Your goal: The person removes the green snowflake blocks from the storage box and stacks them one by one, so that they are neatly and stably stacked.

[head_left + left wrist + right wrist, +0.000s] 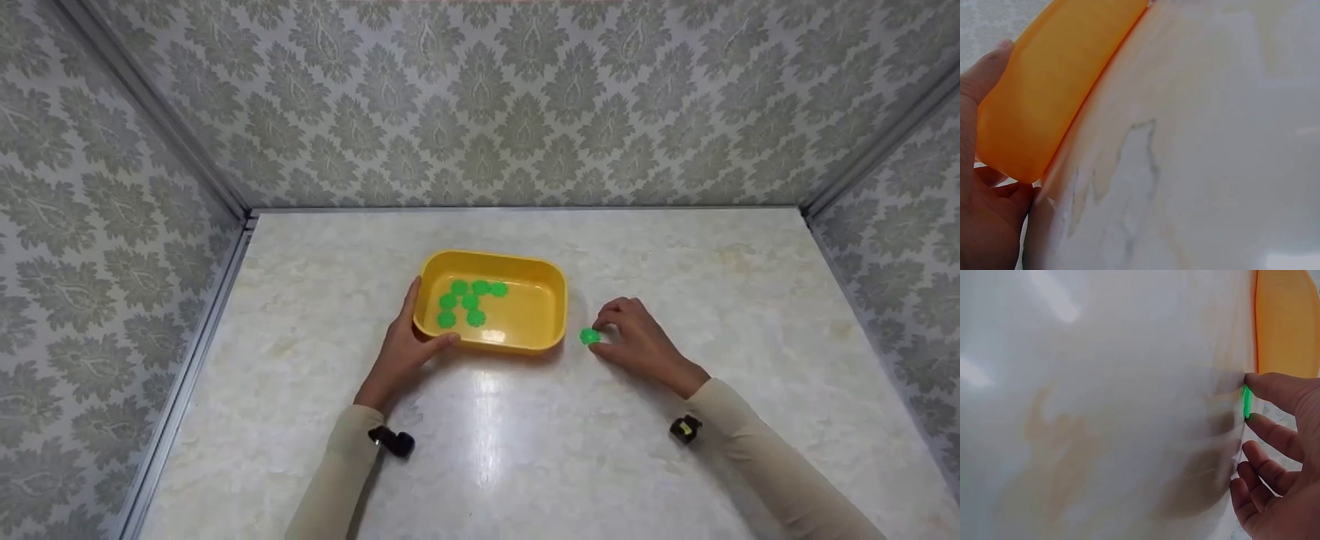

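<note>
A yellow rectangular plastic tub (525, 304) stands on the table, with several small green scalloped discs (459, 287) lying on its floor, mostly toward the left half. My left hand (405, 341) holds the tub's front left corner, thumb along the near side and fingers along the left wall; the left wrist view shows the tub's outer wall (1044, 84) between thumb and fingers. Just right of the tub, my right hand (637, 341) pinches another green disc (589, 336) between thumb and forefinger. In the right wrist view that disc (1247, 400) appears edge-on, close to the tabletop.
The pale marbled table (300, 450) reaches back to a patterned wall (480, 97), with more patterned panels at left and right. A small black device (394, 441) is worn at the left wrist, another (685, 428) at the right.
</note>
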The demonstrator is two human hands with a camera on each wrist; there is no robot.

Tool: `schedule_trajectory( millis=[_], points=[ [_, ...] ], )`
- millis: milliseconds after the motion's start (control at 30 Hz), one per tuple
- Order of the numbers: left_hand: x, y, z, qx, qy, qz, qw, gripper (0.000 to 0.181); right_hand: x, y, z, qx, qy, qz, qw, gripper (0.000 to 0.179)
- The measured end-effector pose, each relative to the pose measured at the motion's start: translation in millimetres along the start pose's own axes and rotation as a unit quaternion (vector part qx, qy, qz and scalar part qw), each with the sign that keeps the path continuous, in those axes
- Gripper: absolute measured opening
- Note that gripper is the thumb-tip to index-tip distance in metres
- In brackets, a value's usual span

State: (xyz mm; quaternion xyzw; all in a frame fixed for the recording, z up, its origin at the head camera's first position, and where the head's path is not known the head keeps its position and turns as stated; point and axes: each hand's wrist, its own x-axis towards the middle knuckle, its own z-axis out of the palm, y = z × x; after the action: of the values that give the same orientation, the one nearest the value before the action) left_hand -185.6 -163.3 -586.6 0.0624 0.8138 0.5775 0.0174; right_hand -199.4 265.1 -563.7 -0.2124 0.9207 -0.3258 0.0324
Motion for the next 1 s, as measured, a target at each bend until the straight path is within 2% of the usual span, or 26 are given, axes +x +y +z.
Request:
schedule_trajectory(
  millis=[233,467,700,833,1000],
  points=[
    [2.3,0.5,-0.2,-0.006,-0.003,0.004,1.0,0.12,5.8,-8.5,-13.1,-0.002,0.009,0.004,1.0,0.025],
    [2.7,-0.4,-0.4,0.003,-0.002,0.006,1.0,0.121,15.7,-25.3,-28.9,0.032,0.025,-0.014,0.9991,0.029],
    [2.4,-0.6,0.3,0.006,-0.003,0.008,0.9999,0.12,27.8,-45.5,-37.3,0.052,0.017,-0.028,0.9981,0.026],
    [2.2,-1.3,0.4,0.008,-0.002,0.013,0.9999,0.121,33.9,-54.1,-37.0,0.059,0.008,-0.035,0.9976,0.026],
    [1.3,-1.2,0.6,0.004,0.001,0.005,1.0,0.12,43.5,-64.7,-35.6,0.074,-0.01,-0.047,0.9961,0.03]
  ],
)
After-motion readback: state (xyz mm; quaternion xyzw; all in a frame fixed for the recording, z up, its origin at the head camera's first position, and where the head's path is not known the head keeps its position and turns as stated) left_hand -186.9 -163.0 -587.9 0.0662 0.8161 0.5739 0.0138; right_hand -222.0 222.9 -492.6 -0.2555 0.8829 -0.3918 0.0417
